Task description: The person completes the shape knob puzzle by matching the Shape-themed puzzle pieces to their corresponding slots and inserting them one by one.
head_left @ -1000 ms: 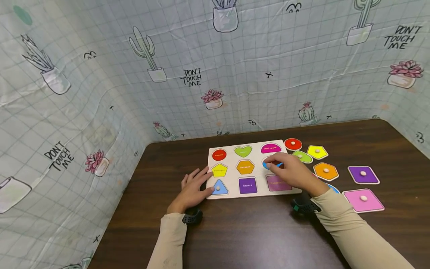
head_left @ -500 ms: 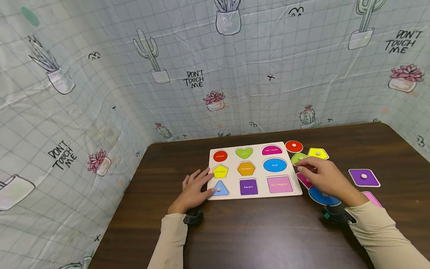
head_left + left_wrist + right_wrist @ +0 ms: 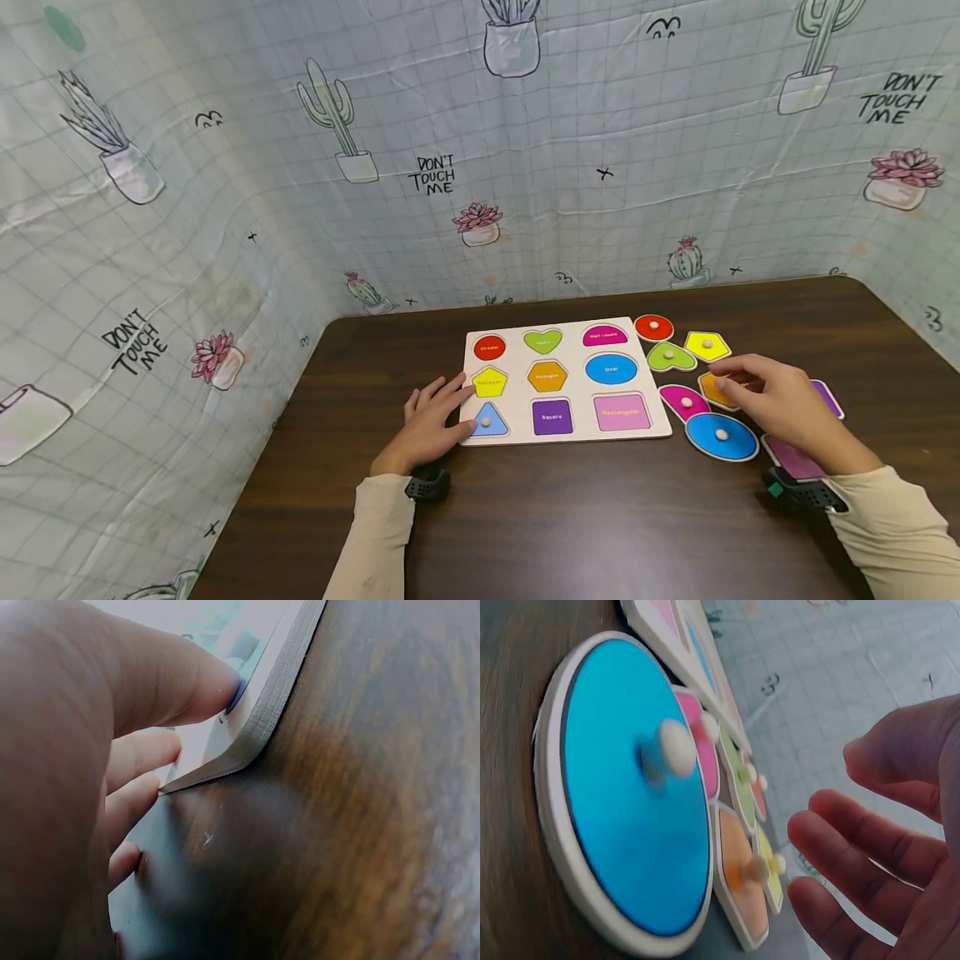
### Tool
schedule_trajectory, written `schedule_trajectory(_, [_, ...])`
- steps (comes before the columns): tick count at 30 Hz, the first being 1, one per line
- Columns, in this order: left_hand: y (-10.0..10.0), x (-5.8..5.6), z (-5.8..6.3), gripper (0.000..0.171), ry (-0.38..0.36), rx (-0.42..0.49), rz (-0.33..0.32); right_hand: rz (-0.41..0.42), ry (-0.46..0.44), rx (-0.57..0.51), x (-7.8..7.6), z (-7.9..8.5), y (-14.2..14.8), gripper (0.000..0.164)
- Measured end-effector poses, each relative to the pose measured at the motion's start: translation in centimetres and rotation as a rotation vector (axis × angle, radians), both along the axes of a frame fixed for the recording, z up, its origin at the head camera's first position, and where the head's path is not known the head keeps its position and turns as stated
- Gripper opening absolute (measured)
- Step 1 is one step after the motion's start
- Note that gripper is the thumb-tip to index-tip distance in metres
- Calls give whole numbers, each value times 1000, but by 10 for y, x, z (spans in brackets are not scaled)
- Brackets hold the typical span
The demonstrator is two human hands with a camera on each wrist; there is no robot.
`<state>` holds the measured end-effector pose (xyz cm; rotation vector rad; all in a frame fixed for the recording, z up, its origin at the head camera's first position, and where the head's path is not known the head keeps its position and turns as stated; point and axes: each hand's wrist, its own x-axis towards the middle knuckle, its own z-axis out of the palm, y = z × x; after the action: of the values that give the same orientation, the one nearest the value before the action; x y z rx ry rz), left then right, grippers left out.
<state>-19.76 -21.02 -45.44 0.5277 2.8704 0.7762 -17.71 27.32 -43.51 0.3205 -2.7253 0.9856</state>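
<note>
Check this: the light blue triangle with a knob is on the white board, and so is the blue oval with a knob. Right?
The blue knobbed oval isn't: the head view shows it on the brown table, beside the white rectangular board. The light blue knobbed triangle is.

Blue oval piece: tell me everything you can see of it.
The blue oval piece has a flat blue face, dark outline and pale, wood-like rim, with a round pale knob at its middle. It lies knob up on the table, beside the magenta piece; contact there is unclear. The right hand is clear of it.
</note>
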Motion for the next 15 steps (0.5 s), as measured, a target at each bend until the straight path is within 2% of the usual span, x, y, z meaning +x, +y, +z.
schedule_trajectory(15, [1, -4, -1, 62, -9, -23, -13, -140, 15, 22, 2, -1, 40, 25])
